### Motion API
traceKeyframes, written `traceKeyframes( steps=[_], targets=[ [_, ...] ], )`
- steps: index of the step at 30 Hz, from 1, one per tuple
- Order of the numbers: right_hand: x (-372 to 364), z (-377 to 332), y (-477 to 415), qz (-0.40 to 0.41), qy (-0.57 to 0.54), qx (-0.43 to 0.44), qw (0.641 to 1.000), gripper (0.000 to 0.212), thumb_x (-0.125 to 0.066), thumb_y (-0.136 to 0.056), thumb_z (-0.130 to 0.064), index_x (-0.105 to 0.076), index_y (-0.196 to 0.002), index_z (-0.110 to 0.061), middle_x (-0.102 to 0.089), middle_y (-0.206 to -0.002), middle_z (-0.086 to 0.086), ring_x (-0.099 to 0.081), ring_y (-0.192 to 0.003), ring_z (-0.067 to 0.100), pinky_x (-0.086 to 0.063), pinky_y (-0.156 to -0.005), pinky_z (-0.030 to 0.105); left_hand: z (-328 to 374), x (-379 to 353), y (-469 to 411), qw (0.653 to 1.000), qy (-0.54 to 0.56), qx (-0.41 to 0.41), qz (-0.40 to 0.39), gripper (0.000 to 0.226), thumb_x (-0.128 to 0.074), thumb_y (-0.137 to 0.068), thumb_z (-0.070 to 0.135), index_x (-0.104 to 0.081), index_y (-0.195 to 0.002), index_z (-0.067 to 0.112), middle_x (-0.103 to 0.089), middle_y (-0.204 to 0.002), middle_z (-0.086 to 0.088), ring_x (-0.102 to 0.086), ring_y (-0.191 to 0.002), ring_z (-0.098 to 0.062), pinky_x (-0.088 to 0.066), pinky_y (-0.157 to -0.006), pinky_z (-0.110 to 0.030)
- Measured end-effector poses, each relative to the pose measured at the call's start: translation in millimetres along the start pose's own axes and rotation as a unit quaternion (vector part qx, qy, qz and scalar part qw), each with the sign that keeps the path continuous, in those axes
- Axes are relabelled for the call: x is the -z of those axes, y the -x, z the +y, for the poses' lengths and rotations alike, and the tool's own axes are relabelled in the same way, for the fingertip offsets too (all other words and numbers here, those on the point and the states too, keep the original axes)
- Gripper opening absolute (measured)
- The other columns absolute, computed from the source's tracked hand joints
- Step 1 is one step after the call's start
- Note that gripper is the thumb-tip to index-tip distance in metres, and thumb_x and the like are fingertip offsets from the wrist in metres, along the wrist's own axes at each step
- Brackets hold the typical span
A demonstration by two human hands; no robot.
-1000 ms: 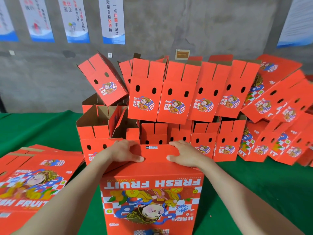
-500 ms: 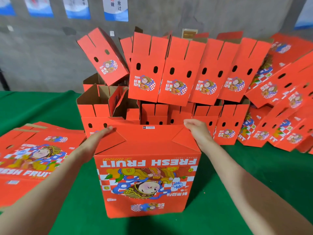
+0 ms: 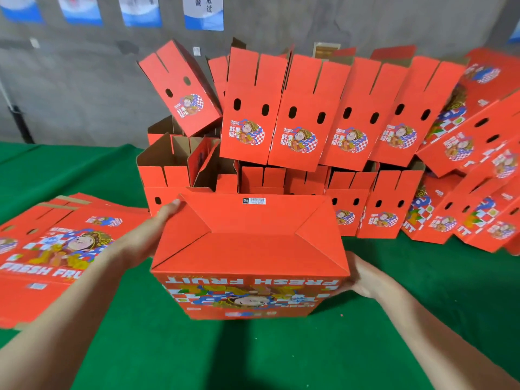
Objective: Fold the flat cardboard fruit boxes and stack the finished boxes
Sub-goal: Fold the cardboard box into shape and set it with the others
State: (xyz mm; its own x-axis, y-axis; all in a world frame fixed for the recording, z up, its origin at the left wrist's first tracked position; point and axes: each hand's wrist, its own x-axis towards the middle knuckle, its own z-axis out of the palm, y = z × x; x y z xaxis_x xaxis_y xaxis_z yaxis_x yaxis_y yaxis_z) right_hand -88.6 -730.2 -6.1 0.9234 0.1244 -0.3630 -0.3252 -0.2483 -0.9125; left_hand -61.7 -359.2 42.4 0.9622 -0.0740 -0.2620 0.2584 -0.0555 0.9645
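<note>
A folded red fruit box (image 3: pixel 250 249) is upside down in front of me, its closed bottom flaps facing up and the "FRESH FRUIT" print inverted on the near side. My left hand (image 3: pixel 153 229) presses flat against its left side, fingertips reaching the far top corner. My right hand (image 3: pixel 358 277) presses with straight fingers on the box's right side near the lower front corner. The box looks lifted and tilted above the green table (image 3: pixel 253 353). A stack of flat boxes (image 3: pixel 59 249) lies at the left.
Behind the held box stands a pile of finished red boxes (image 3: pixel 298 114) in two rows, several leaning right (image 3: pixel 478 153). One open box (image 3: pixel 171 167) shows its brown inside. A grey wall with posters (image 3: pixel 204 12) closes the back.
My hands left the top flaps and slid to the box's two sides. The box has risen and tilted toward me, showing more of its closed bottom.
</note>
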Motion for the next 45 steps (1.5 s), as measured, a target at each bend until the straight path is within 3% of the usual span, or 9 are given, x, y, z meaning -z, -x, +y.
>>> traceKeyframes(
  steps=[6, 12, 16, 20, 23, 27, 33, 41, 45],
  targets=[
    [14.2, -4.9, 6.4, -0.027, -0.019, 0.045, 0.998, 0.027, -0.047, -0.099, -0.039, -0.062, -0.100, -0.017, -0.073, -0.079, 0.003, -0.070, -0.070, 0.016, -0.054, -0.059, 0.027, -4.4, 16.0, -5.1, 0.994, 0.054, -0.034, -0.089, 0.084, -0.031, -0.071, 0.080, -0.063, -0.119, 0.019, -0.069, -0.114, -0.011, -0.065, -0.106, -0.027, -0.044, -0.092, -0.044],
    [25.1, -2.0, 7.5, -0.027, -0.050, 0.089, 0.994, 0.048, -0.065, -0.085, -0.038, -0.051, -0.130, -0.036, -0.068, -0.117, 0.012, -0.066, -0.103, 0.027, -0.055, -0.087, 0.041, -10.4, 8.9, -5.1, 0.991, 0.118, -0.040, -0.054, 0.033, -0.061, -0.064, 0.036, -0.073, -0.088, 0.017, -0.072, -0.086, -0.010, -0.070, -0.068, -0.020, -0.052, -0.071, -0.033],
    [28.1, -3.8, 15.9, -0.040, 0.083, 0.091, 0.992, 0.063, -0.072, -0.066, -0.062, -0.042, -0.122, -0.063, -0.059, -0.127, -0.015, -0.057, -0.112, 0.017, -0.047, -0.077, 0.034, -15.1, 6.9, -5.3, 0.977, 0.176, -0.058, -0.102, 0.066, -0.072, -0.048, 0.027, -0.064, -0.112, 0.013, -0.073, -0.095, -0.011, -0.071, -0.070, -0.021, -0.058, -0.063, -0.028],
    [33.5, 5.8, 19.8, -0.058, 0.056, 0.143, 0.986, 0.062, -0.085, -0.068, -0.035, -0.050, -0.116, -0.057, -0.065, -0.120, -0.008, -0.064, -0.102, 0.032, -0.050, -0.062, 0.029, -17.7, 1.7, -8.3, 0.982, 0.126, -0.052, -0.129, 0.075, -0.061, -0.049, 0.004, -0.060, -0.123, 0.020, -0.070, -0.110, -0.011, -0.070, -0.081, -0.024, -0.057, -0.065, -0.025],
    [29.0, 5.7, 27.8, -0.055, 0.067, 0.206, 0.975, 0.068, -0.087, -0.060, -0.022, -0.055, -0.108, -0.058, -0.062, -0.115, -0.028, -0.067, -0.091, 0.008, -0.052, -0.065, 0.016, -25.0, -11.4, -10.3, 0.986, -0.040, -0.107, -0.120, 0.074, -0.049, -0.066, -0.022, -0.053, -0.130, 0.016, -0.069, -0.110, -0.001, -0.061, -0.080, -0.022, -0.049, -0.055, -0.022],
    [13.5, 16.2, 32.6, 0.056, 0.247, 0.250, 0.934, 0.079, -0.087, -0.064, -0.017, -0.046, -0.110, -0.066, -0.039, -0.126, -0.018, -0.055, -0.086, -0.005, -0.045, -0.070, 0.008, -39.4, -36.0, -24.9, 0.966, -0.211, -0.142, -0.048, 0.044, -0.059, -0.077, -0.018, -0.055, -0.117, 0.001, -0.065, -0.112, -0.012, -0.063, -0.100, -0.030, -0.051, -0.090, -0.043],
    [5.0, 67.8, 25.6, 0.188, 0.464, 0.222, 0.837, 0.034, -0.063, -0.086, -0.017, -0.054, -0.118, -0.026, 0.001, -0.153, 0.004, -0.053, -0.113, 0.025, -0.045, -0.101, 0.038, -44.7, -93.6, -35.5, 0.974, -0.189, -0.126, -0.028, 0.079, -0.067, -0.085, 0.001, -0.024, -0.148, 0.018, -0.041, -0.140, -0.006, -0.049, -0.121, -0.016, -0.039, -0.092, -0.024],
    [0.8, 129.3, 14.0, 0.217, 0.481, 0.113, 0.842, 0.032, -0.049, -0.096, -0.030, -0.049, -0.127, -0.028, 0.000, -0.152, 0.018, -0.057, -0.107, 0.026, -0.045, -0.097, 0.030, -2.8, -159.5, -24.5, 0.822, -0.392, -0.407, -0.071, 0.110, -0.075, -0.077, 0.007, 0.001, -0.148, 0.042, 0.019, -0.154, 0.022, -0.053, -0.116, -0.013, -0.051, -0.088, -0.031],
    [-7.2, 137.6, 15.6, 0.221, 0.507, 0.114, 0.825, 0.036, -0.045, -0.096, -0.044, -0.044, -0.130, -0.036, 0.005, -0.153, 0.019, -0.059, -0.105, 0.027, -0.049, -0.091, 0.036, 12.8, -200.2, -28.4, 0.756, -0.510, -0.384, -0.146, 0.097, -0.071, -0.083, 0.018, -0.004, -0.152, 0.030, -0.029, -0.149, -0.004, -0.050, -0.120, -0.024, -0.042, -0.099, -0.033]
  ],
)
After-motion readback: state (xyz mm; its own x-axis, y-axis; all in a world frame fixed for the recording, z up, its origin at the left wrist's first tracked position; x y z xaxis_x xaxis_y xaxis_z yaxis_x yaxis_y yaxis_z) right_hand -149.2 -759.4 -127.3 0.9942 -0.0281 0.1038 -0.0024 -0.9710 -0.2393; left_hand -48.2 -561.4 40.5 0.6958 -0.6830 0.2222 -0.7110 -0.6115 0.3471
